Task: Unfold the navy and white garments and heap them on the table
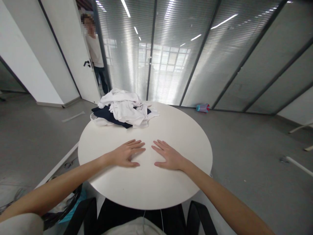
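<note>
Left hand: we see our left hand [127, 152] lying palm down on the round white table [186, 137], a little on the near side of its middle. The fingers are stretched out flat and close together, pointing toward the right hand, and they hold nothing.

Right hand: our right hand [168, 156] lies palm down just beside the left one, fingers flat and slightly spread, holding nothing. The fingertips of the two hands are near each other but apart.

Clothes: we find a loose pile of clothes [123, 109] at the far left edge of the table, well apart from both hands. White garments [127, 104] lie crumpled on top, and a dark navy garment [109, 116] shows under them. Part of the pile hangs just over the table's edge.

Table surface: between the hands and the pile we see only bare white top.

Bottle: a blue and pink bottle [202, 107] lies on the grey floor beyond the table's far right edge, by the glass wall [220, 58].

Other person: someone in a white shirt [95, 50] and dark trousers stands in the doorway beyond the table's far left edge, well away from us.
</note>
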Motion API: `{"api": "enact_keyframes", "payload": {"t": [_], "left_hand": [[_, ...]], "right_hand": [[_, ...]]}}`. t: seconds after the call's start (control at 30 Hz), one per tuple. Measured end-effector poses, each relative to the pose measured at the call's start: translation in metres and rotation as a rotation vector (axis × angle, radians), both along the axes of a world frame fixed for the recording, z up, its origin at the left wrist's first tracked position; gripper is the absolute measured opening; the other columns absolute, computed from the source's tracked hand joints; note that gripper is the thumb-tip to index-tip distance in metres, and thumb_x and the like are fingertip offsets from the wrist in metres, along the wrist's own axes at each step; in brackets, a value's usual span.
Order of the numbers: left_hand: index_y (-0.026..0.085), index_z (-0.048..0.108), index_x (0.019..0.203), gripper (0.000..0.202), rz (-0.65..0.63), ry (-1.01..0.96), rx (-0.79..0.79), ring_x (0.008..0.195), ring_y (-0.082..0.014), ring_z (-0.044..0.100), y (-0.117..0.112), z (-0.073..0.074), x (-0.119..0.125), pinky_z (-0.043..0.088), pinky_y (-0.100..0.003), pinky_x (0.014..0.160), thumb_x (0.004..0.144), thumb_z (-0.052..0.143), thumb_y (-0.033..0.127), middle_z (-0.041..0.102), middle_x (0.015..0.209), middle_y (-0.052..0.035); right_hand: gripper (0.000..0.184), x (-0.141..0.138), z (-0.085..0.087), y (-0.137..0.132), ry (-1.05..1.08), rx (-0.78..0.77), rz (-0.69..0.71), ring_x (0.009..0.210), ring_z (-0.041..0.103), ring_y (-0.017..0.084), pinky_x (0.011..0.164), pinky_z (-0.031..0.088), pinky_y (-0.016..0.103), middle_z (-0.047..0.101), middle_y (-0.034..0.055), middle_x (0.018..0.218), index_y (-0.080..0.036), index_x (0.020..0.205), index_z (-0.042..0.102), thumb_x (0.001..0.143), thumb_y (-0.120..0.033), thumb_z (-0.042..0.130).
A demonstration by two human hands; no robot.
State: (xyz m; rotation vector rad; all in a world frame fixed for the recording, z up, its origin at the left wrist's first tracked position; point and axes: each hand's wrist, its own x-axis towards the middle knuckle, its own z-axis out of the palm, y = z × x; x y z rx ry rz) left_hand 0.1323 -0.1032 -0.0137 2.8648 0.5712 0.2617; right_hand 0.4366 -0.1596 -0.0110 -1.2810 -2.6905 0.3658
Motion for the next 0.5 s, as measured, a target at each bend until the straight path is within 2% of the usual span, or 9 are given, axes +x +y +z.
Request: {"api": "enact_keyframes", "payload": {"t": [0.5], "left_hand": [[0.026,0.035,0.154,0.08,0.013,0.024,-0.031,0.149,-0.0323,0.024,-0.0019,0.0039,0.0009,0.018,-0.052,0.122,0.086,0.06,0.061,0.025,0.162,-0.0099]], "right_hand": [[0.089,0.0025,-0.0021,0.0033,-0.007,-0.05,-0.005,0.153,0.008,0.03,0.124,0.011,0.05,0.013,0.0108,0.165,-0.02,0.157,0.029,0.088,-0.071,0.05]]}}
